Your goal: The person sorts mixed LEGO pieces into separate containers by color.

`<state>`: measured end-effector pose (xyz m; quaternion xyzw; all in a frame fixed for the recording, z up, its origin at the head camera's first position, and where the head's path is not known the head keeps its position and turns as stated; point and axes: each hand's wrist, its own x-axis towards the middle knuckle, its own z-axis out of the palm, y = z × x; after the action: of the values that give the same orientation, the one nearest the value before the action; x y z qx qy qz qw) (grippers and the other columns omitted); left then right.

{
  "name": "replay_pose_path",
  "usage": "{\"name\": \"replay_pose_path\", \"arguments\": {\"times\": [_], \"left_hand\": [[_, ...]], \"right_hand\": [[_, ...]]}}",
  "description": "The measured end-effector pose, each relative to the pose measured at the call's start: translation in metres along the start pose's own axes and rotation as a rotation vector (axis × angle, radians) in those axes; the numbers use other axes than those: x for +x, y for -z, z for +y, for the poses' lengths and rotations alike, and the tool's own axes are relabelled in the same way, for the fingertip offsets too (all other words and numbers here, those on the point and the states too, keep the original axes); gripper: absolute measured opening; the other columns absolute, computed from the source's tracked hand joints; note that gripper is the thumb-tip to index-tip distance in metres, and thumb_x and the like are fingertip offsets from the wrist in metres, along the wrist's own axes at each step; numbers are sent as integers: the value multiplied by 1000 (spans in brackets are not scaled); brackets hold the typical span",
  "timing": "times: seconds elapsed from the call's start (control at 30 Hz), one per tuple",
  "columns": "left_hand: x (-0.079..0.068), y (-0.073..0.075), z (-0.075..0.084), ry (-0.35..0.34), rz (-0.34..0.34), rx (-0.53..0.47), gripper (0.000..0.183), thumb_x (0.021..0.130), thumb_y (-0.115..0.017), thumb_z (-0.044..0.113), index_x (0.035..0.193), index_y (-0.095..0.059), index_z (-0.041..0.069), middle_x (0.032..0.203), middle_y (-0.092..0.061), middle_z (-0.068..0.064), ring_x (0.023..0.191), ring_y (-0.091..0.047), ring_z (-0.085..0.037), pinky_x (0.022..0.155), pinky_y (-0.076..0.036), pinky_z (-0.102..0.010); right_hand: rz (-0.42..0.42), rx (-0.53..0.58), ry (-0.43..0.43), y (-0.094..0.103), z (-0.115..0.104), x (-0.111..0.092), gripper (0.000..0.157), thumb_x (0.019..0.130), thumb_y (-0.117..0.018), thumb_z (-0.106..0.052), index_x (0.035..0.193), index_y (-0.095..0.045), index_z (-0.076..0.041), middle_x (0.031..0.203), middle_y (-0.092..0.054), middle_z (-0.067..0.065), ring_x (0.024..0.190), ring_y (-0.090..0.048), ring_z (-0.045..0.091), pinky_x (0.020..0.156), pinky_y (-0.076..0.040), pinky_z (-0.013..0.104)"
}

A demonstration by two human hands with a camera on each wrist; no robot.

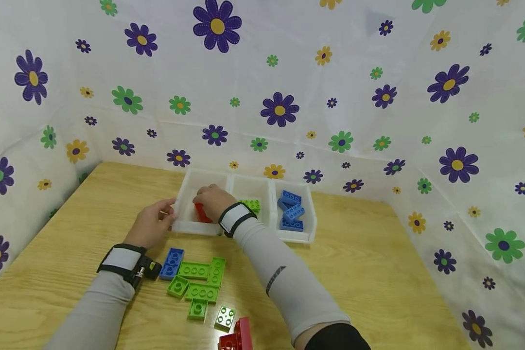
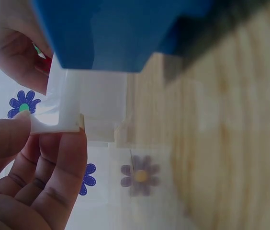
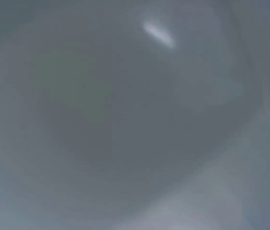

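A white tray with three compartments stands at the back of the table. My left hand pinches its left edge; in the left wrist view the thumb is on one side of the tray wall and the fingers are on the other. My right hand reaches into the left compartment and holds a red toy brick, partly hidden by the fingers. Green bricks lie in the middle compartment, several blue bricks in the right one. The right wrist view is a grey blur.
In front of the tray lie a blue brick, several green bricks and a pale-topped green brick. Red bricks sit at the near edge of view. A flowered cloth hangs behind the table and at its sides.
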<state>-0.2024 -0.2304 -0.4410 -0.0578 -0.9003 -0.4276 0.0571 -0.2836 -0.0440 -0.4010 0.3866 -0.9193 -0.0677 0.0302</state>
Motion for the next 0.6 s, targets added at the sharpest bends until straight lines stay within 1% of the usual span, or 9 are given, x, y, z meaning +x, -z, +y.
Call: {"name": "replay_pose_path", "arguments": {"times": [0.13,0.2,0.23,0.3,0.37,0.47,0.5,0.53,0.6], "left_hand": [[-1,-2,2,6,-3,-14,47,103,-57,3,148,-47,-7,114,-61,-23,101,-64,-37,76,-60,-32],[-1,-2,3,12,-1,-17,47,103,-57,3,149,-46,-7,115,-61,-24,102,-64,-37,77,-60,-33],[-1,-2,3,12,1,-16,48,103,-57,3,149,-46,-7,115,-60,-24,102,-64,-37,78,-60,-35],[0,-2,2,21,1,-10,48,103,-57,3,149,-45,-6,116,-60,-24,102,-64,-37,78,-60,-34],[0,-2,1,18,5,-1,48,103,-57,3,149,-46,-6,115,-61,-24,101,-63,-37,77,-59,-31],[0,0,-1,16,13,11,48,103,-57,4,149,-46,-6,115,-61,-23,99,-63,-36,74,-57,-25],[-1,0,-2,13,17,14,48,103,-58,4,149,-47,-6,115,-61,-24,99,-64,-37,74,-57,-25],[-2,1,-2,9,21,13,47,103,-57,4,148,-47,-6,115,-62,-24,100,-64,-38,75,-58,-27],[-3,2,-3,9,24,10,47,103,-57,4,148,-47,-7,115,-61,-25,102,-64,-40,77,-60,-33]], "right_hand": [[71,-3,-35,-3,11,-8,39,104,-58,-20,143,-62,-22,147,-58,-2,141,-47,19,122,-28,29],[121,65,-76,1,25,-21,44,104,-60,-24,147,-57,-17,150,-56,2,144,-44,22,125,-24,33],[143,134,-109,2,34,-30,47,104,-60,-25,149,-54,-14,151,-54,5,145,-42,24,125,-24,35],[214,278,-215,4,57,-54,52,103,-61,-26,151,-49,-8,151,-53,11,144,-43,29,124,-27,39],[299,428,-357,5,84,-82,56,103,-59,-25,152,-45,-3,150,-53,18,142,-44,34,122,-31,44],[414,626,-622,0,122,-126,60,103,-58,-29,153,-42,0,149,-52,22,141,-46,39,118,-36,50],[434,676,-697,-3,133,-141,60,103,-57,-29,153,-42,1,149,-52,24,140,-47,40,117,-37,51],[433,730,-765,-7,141,-154,61,103,-55,-31,153,-42,2,150,-52,24,140,-47,41,116,-38,52],[392,827,-863,-16,153,-175,61,105,-53,-35,153,-43,2,151,-50,23,141,-47,40,115,-39,53]]}}
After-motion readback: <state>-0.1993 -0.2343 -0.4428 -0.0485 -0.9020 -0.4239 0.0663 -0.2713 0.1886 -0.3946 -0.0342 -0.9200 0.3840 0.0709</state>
